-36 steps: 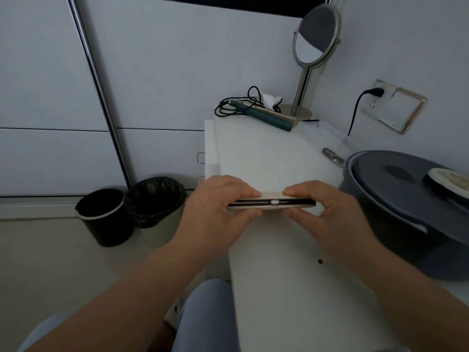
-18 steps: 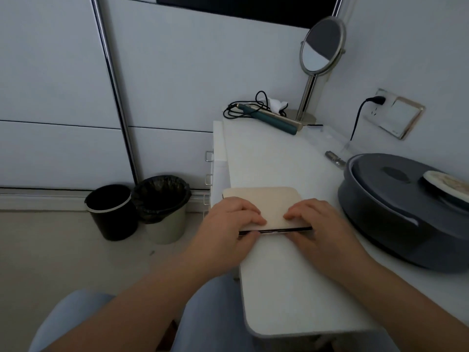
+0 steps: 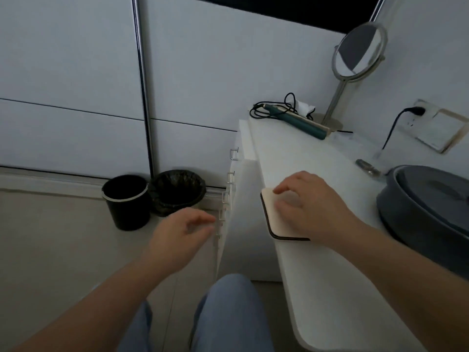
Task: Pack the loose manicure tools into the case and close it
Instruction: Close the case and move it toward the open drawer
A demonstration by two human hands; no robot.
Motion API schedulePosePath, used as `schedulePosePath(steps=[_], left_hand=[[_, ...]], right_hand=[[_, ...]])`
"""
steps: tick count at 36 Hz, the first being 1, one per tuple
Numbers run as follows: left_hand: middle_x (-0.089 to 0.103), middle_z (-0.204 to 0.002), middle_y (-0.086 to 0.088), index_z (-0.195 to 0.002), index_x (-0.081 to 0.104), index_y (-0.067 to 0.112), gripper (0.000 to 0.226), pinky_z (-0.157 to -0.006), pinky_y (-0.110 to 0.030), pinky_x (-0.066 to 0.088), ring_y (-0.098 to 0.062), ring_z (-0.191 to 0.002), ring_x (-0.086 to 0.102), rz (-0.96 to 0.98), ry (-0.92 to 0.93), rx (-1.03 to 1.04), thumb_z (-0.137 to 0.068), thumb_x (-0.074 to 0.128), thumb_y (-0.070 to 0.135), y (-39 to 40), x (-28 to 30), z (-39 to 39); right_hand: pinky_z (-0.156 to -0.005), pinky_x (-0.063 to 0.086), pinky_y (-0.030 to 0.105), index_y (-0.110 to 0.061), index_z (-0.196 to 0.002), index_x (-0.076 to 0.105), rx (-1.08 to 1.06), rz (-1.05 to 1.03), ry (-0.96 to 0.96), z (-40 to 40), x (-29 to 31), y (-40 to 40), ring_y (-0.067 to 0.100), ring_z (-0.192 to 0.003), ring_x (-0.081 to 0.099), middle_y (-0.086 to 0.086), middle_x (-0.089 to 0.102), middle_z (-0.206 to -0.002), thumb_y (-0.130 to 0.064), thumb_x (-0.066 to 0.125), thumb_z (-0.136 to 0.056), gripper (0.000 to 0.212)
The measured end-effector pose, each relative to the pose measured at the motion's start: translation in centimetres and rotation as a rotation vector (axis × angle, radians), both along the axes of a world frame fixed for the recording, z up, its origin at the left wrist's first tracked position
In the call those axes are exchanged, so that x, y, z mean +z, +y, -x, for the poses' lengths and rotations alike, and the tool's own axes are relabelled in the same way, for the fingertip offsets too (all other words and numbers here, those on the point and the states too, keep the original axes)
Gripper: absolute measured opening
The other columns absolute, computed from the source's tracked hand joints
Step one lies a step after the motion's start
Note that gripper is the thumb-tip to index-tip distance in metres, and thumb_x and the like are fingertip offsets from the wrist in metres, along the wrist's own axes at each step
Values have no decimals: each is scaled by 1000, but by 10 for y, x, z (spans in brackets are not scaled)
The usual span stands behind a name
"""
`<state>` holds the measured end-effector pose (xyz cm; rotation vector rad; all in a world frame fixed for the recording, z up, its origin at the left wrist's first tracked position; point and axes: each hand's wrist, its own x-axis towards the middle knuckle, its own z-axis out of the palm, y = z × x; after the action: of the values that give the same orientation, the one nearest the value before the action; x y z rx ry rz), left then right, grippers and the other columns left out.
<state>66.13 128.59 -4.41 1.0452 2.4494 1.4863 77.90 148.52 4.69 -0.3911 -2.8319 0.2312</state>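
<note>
The beige manicure case (image 3: 271, 217) lies closed and flat on the white table (image 3: 317, 275), near its left edge, with a dark seam along its side. My right hand (image 3: 309, 204) rests on top of the case with fingers spread and loosely bent. My left hand (image 3: 182, 237) hangs in the air to the left of the table, off the case, fingers relaxed and holding nothing. No loose tools are in sight.
A grey lidded pot (image 3: 429, 207) stands at the table's right. At the back lie a green hair iron with black cord (image 3: 297, 119) and a round mirror (image 3: 360, 52). Two bins (image 3: 152, 196) stand on the floor left of the drawer unit (image 3: 229, 189).
The case went from held on edge between both hands to lying flat and closed. My left hand has let go and moved left off the table; my right stays on the case.
</note>
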Motion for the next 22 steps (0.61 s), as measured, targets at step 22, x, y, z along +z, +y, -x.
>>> schedulePosePath(steps=[22], left_hand=[[66, -101, 1, -105, 62, 23, 26, -75, -19, 40, -12, -90, 58, 813, -800, -102, -81, 61, 31, -11, -175, 168]], right_hand=[[-102, 30, 62, -4, -102, 67, 85, -291, -322, 213, -53, 67, 44, -123, 43, 21, 56, -124, -27, 74, -71, 39]])
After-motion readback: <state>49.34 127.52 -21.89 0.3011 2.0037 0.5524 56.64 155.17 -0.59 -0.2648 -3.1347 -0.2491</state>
